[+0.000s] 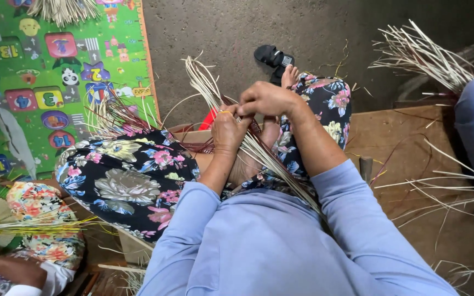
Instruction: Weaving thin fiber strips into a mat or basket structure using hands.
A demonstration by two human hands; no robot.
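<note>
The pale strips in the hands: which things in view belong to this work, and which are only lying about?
In use:
- left hand, grip closed on the bundle of pale strips
- right hand, pinching the same bundle at its top
- dark reddish strips across the lap

Lying about:
- black sandal on the floor
- green play mat
- loose strips at the far right

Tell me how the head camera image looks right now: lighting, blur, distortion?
Head view: even, soft light, no glare; left hand and right hand sharp on the bundle of pale straw strips; wide-angle bending curves the green numbered play mat at the edge; the grey concrete floor darkens toward the top right.
</note>
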